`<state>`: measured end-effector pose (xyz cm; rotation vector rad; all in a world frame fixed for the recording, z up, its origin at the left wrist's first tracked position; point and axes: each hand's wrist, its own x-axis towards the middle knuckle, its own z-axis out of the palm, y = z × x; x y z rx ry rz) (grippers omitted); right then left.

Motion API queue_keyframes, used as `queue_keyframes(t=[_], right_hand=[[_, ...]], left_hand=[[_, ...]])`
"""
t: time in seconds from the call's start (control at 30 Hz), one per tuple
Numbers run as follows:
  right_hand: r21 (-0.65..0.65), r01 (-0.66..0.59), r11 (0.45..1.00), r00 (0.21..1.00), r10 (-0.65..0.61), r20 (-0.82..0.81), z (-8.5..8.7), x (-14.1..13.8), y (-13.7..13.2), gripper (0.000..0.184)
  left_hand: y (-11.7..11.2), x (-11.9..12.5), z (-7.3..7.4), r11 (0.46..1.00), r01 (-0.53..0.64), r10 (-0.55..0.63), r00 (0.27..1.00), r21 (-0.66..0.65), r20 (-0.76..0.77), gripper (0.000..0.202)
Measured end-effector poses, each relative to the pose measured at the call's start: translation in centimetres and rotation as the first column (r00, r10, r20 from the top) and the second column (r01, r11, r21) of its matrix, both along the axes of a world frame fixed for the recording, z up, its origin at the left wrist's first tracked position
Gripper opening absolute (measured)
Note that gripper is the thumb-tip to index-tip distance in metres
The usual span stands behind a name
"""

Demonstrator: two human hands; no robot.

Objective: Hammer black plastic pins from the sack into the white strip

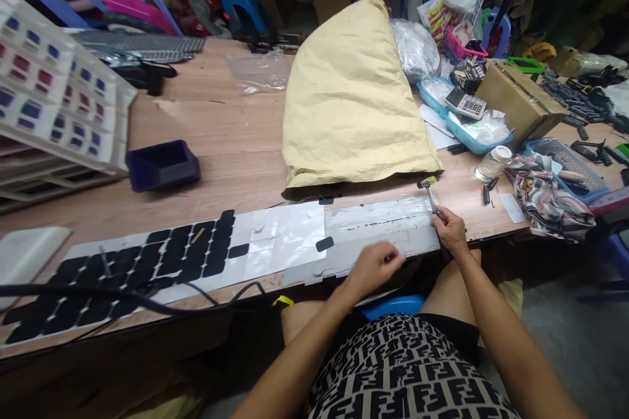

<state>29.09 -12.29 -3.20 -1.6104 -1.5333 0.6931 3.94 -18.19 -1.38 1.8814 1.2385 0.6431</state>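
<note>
In the head view my right hand (pixel 451 230) is wrapped round the handle of a small hammer (pixel 429 193), its head raised near the table's front edge. My left hand (pixel 374 266) hovers over the edge of a grey board (pixel 339 262), fingers curled together; whatever they hold, if anything, is hidden. Clear film covers part of the board. To its left lies a white sheet (pixel 275 236) bearing rows of black rounded pieces (pixel 189 249). A loose black piece (pixel 324 244) rests at the sheet's right end, close to my left hand.
Behind the board stands a large cream sack (pixel 354 98). A dark blue tray (pixel 164 167) and a white crate (pixel 59 91) are on the left. At right are a jar (pixel 493 163), crumpled cloth (pixel 548 193) and a blue basket (pixel 570 167). Black cables (pixel 162 304) cross the front left.
</note>
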Motion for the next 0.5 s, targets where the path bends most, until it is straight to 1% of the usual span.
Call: queue_keyframes(t=[0.07,0.13,0.2,0.23,0.3,0.33,0.4,0.5], right_hand=[[-0.005,0.0,1.0,1.0,0.0,-0.004,0.1,0.0,0.0,0.039],[-0.012,-0.001,1.0,1.0,0.001,-0.015,0.2,0.0,-0.1,0.039],[-0.016,-0.007,1.0,1.0,0.007,-0.026,0.3,-0.1,-0.1,0.039],[-0.015,-0.009,1.0,1.0,0.009,-0.03,0.4,-0.1,-0.1,0.039],[-0.013,-0.011,1.0,0.999,0.011,-0.034,0.5,-0.1,-0.2,0.039],[-0.013,-0.012,1.0,0.999,0.011,-0.035,0.5,-0.1,-0.2,0.038],[-0.016,-0.012,1.0,0.999,0.011,-0.038,0.4,-0.1,-0.2,0.039],[-0.02,-0.009,1.0,1.0,0.008,-0.029,0.2,-0.2,-0.2,0.039]], left_hand=[[4.8,0.0,0.6,0.982,-0.181,0.185,0.98,0.054,-0.07,0.02],[9.7,-0.2,0.7,0.946,-0.314,0.323,0.933,0.079,-0.156,0.017],[13.8,-0.8,0.8,0.89,-0.424,0.451,0.871,0.166,-0.193,0.032],[15.4,-1.1,1.0,0.857,-0.465,0.507,0.838,0.22,-0.201,0.04],[17.8,-1.6,1.5,0.798,-0.517,0.589,0.777,0.31,-0.22,0.047],[18.6,-1.9,1.7,0.785,-0.528,0.608,0.755,0.323,-0.244,0.044],[19.6,-2.1,1.8,0.79,-0.544,0.612,0.723,0.282,-0.32,0.035],[20.2,-2.0,1.2,0.802,-0.569,0.586,0.691,0.182,-0.423,0.025]])
